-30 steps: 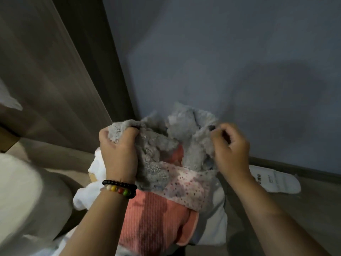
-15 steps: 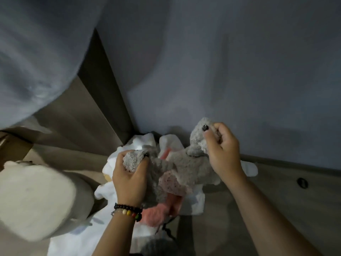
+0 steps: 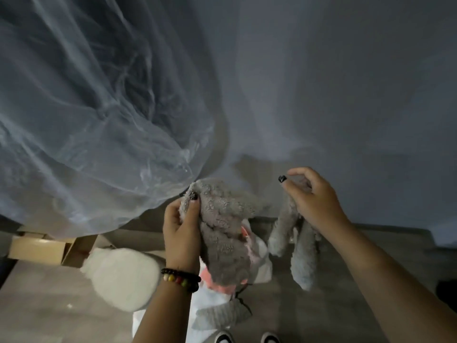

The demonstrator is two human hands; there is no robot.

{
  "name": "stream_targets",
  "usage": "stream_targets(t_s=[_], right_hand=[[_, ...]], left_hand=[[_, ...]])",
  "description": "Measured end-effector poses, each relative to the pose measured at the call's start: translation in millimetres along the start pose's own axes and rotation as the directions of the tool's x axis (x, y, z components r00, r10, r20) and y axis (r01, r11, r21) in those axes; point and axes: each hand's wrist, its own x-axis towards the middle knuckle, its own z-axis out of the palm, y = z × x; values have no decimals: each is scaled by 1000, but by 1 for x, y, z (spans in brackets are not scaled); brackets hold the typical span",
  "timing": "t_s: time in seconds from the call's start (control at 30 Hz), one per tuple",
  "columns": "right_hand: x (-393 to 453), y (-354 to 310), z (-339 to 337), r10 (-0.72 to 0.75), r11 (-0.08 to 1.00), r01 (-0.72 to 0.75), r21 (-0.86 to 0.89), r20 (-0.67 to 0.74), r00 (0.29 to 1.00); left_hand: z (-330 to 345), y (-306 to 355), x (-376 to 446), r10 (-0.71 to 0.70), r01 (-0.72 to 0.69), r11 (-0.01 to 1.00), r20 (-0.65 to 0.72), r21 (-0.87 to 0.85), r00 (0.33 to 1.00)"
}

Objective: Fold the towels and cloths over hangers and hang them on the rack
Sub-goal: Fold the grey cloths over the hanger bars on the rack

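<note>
Towel (image 3: 222, 233): grey fleece, held up over the floor pile | left hand (image 3: 181, 233) grips one top corner, right hand (image 3: 314, 201) pinches the other | looks light, limp, non-slip; best held by corners.

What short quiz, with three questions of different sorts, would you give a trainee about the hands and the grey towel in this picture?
1. True or false: both hands grip the grey towel.
2. Which hand wears a bead bracelet? A) left hand B) right hand C) neither
3. Fill in: the white and pink cloths lie ____ the towel.

Key: 1 true; 2 A; 3 below.
</note>
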Motion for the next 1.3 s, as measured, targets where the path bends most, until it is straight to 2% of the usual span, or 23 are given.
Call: stream_targets(t_s=[0.1, 0.2, 0.27, 0.33, 0.47, 0.53, 0.63, 0.73, 0.8, 0.9, 1.07, 1.13, 1.23, 1.3], right_hand=[[-25, -37, -18, 12, 993, -27, 111, 141, 990], [-47, -70, -30, 41, 978, -100, 183, 306, 951], [-60, -92, -38, 33, 964, -123, 237, 353, 935], [-66, -110, -50, -35, 971, -42, 236, 313, 949], [-78, -155, -86, -205, 961, 186, 202, 80, 975], [-83, -175, -106, -270, 943, 271, 191, -32, 962], [-88, -191, -128, -328, 921, 344, 183, -112, 938], [-94, -201, -143, -365, 903, 381, 200, -113, 924], [-98, -207, -153, -372, 891, 388, 235, -111, 921], [-103, -208, -172, -379, 888, 387, 247, -82, 922], [-122, -199, -225, -384, 915, 375, 146, 40, 922], [-131, -189, -254, -388, 917, 382, 112, 30, 921], [-142, -167, -303, -389, 920, 389, 36, -14, 921], [-148, -147, -340, -376, 926, 375, -27, -30, 926]], left_hand=[[2, 42, -26, -66, 81, 988, 118, -131, 991], [6, 77, -47, -45, 108, 970, 274, -218, 961], [8, 99, -60, -22, 113, 964, 351, -240, 936], [9, 119, -71, -9, 99, 971, 381, -218, 924], [7, 153, -87, 108, -60, 987, 350, -146, 930], [4, 171, -92, 169, -130, 981, 318, -142, 933], [1, 193, -98, 220, -194, 974, 301, -115, 928], [4, 204, -108, 281, -269, 960, 304, -82, 910], [8, 207, -122, 360, -362, 930, 331, -56, 873], [23, 206, -145, 481, -517, 855, 426, -37, 766], [77, 208, -189, 550, -641, 765, 585, -65, 596], [106, 209, -207, 511, -609, 788, 641, -84, 573], [150, 201, -232, 444, -556, 830, 671, -57, 594], [182, 193, -252, 447, -577, 816, 681, -44, 580]])
